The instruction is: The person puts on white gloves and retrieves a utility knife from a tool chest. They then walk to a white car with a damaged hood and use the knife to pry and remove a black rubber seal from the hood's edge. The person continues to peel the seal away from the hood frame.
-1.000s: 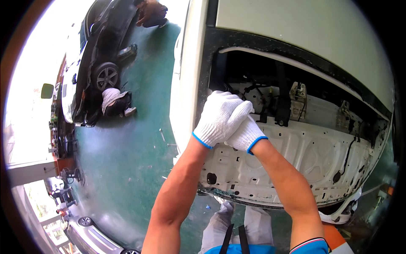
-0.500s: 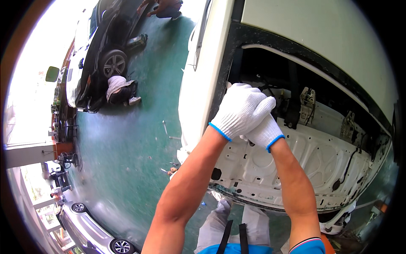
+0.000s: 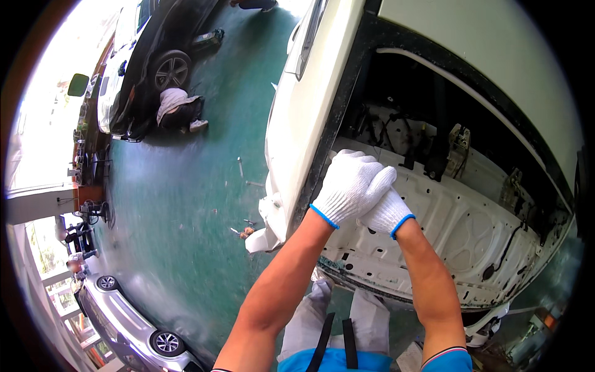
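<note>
My left hand point(image 3: 350, 187) and my right hand point(image 3: 388, 209), both in white knit gloves with blue cuffs, are closed and pressed together. Whatever they grip is hidden inside the gloves. They are over the left side of a white vehicle's opening, near its black-edged frame point(image 3: 343, 102). Below and right of them lies the bare white metal panel point(image 3: 434, 226), with holes and stamped ribs. Inside the dark opening, a metal bracket point(image 3: 457, 149) stands up beyond my right hand.
A person crouches by the wheel point(image 3: 170, 70) of a dark car at upper left. A silver car point(image 3: 127, 322) is at lower left. Small tools point(image 3: 240, 167) and parts point(image 3: 246, 232) lie on the green floor. Clutter point(image 3: 539, 328) fills the lower right.
Both hands, still closed together, have come down and back toward me along the frame's left side. The view has shifted too, showing more of the dark opening.
</note>
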Action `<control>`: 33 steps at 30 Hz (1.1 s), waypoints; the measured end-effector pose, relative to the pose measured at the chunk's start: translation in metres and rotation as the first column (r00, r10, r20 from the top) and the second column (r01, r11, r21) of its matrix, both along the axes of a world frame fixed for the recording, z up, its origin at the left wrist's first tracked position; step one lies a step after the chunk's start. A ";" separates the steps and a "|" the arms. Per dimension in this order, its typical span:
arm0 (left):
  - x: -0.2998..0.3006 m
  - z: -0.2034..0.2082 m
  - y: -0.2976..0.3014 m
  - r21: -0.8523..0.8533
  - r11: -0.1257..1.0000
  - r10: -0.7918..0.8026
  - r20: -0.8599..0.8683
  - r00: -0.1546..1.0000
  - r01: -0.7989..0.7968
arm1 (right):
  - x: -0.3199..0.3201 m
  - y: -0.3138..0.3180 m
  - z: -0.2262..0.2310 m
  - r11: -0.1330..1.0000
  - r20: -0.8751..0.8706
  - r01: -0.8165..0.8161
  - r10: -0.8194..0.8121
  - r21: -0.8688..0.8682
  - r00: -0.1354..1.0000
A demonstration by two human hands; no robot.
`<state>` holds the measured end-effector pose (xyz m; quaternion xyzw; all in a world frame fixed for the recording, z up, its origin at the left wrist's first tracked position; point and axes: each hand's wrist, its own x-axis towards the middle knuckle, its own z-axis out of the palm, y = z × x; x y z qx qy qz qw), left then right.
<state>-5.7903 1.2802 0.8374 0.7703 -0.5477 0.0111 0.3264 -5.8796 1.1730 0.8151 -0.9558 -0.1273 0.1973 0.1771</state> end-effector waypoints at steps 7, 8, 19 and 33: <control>-0.025 -0.023 0.032 0.002 1.000 0.015 -0.055 0.998 -0.015 | -0.029 0.032 -0.038 1.000 -0.001 -0.012 0.012 -0.010 1.000; -0.029 -0.026 0.037 0.002 1.000 0.026 -0.068 0.997 -0.026 | -0.036 0.040 -0.042 1.000 0.046 0.002 -0.002 0.005 0.999; -0.054 -0.035 0.068 0.057 0.998 0.045 -0.122 0.991 -0.038 | -0.062 0.064 -0.069 1.000 0.022 0.014 -0.014 0.026 1.000; -0.067 -0.054 0.090 -0.010 1.000 0.022 -0.106 0.994 -0.023 | -0.071 0.094 -0.073 0.987 0.173 0.084 -0.108 0.141 0.979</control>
